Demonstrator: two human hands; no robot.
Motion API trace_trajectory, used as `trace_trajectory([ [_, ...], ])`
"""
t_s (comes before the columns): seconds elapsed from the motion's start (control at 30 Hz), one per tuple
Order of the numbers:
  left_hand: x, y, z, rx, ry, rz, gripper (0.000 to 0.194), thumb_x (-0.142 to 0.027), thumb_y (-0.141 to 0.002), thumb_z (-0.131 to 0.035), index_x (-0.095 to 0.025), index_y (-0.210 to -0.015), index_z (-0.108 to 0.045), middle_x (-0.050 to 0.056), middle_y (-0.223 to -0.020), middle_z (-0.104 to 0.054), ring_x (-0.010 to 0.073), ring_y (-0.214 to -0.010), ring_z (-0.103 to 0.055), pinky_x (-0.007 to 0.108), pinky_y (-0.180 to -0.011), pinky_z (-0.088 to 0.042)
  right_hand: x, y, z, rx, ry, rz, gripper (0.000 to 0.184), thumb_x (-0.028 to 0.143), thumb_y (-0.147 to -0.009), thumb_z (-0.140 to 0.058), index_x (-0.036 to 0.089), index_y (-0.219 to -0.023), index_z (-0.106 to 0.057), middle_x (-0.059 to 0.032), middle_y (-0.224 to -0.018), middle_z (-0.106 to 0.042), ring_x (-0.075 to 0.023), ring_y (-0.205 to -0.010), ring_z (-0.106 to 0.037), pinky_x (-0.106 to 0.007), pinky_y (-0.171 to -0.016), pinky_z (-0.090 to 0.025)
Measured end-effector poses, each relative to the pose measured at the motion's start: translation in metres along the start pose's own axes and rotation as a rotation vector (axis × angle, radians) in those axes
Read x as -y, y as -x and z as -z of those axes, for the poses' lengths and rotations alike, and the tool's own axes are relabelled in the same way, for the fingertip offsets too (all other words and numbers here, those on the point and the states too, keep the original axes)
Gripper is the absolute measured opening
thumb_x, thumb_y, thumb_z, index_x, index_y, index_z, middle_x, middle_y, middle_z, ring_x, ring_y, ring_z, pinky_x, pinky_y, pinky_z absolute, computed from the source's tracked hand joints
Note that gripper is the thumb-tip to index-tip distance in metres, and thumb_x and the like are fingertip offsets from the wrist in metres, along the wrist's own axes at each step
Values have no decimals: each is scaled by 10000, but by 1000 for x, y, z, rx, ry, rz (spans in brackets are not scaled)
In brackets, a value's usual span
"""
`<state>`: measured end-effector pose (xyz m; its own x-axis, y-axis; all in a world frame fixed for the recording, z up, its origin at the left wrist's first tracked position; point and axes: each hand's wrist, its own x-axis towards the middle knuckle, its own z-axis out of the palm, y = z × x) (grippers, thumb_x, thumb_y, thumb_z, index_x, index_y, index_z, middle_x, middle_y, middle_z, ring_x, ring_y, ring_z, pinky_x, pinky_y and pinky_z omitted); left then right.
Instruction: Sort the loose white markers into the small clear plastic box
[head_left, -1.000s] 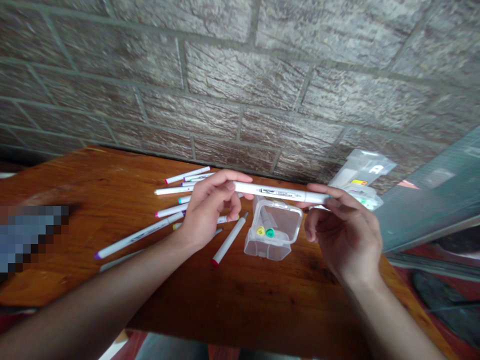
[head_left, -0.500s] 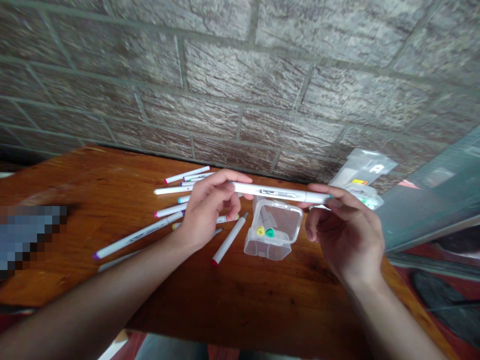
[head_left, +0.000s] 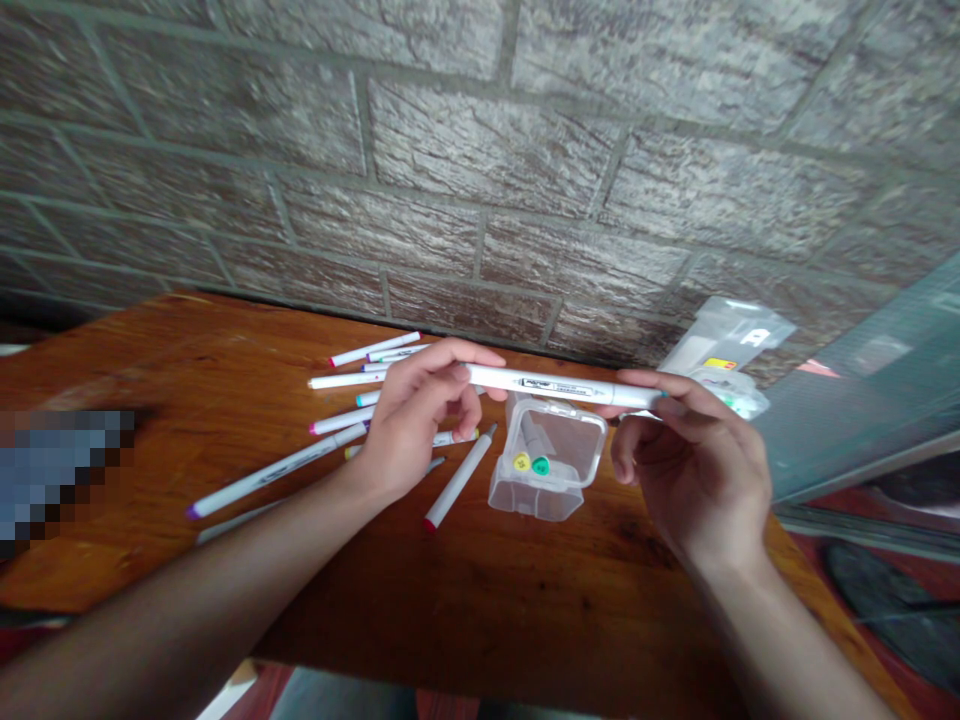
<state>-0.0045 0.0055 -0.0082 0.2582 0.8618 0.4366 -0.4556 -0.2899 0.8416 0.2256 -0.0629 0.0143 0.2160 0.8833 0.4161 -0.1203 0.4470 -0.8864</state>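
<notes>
A white marker (head_left: 555, 386) with black print on its barrel is held level above the table, one end in each hand. My left hand (head_left: 420, 415) pinches its left end between thumb and fingers. At the other end, my right hand (head_left: 694, 445) grips the capped part, where a bit of teal shows. Below the marker stands a clear plastic case (head_left: 536, 495) with its lid up; a yellow-ended marker (head_left: 521, 461) and a green-ended marker (head_left: 540, 465) are inside. A red-ended marker (head_left: 459, 482) lies on the table between my left hand and the case.
Several white markers with coloured ends, one of them purple-ended (head_left: 277, 472), lie around and behind my left forearm. Clear plastic packaging (head_left: 727, 335) sits at the back right. A stone-patterned wall (head_left: 480, 200) borders the wooden table (head_left: 585, 610). A pixelated patch covers the far left.
The held marker has turned slightly about its length, so its printed label looks a little different. Both hands stay in nearly the same place.
</notes>
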Motion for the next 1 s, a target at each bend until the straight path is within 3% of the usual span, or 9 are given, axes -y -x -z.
trace_trajectory([
  [1.0, -1, -1, -1, -7, -31, 7, 209, -292, -944, -674, -145, -1030, -795, 77, -836, -781, 114, -506, -539, 249, -442, -400, 0, 0, 0, 4, 27, 0, 203, 238, -945, -650, 185, -1042, -820, -62, -790, -807, -146, -418, -591, -292, -394, -405],
])
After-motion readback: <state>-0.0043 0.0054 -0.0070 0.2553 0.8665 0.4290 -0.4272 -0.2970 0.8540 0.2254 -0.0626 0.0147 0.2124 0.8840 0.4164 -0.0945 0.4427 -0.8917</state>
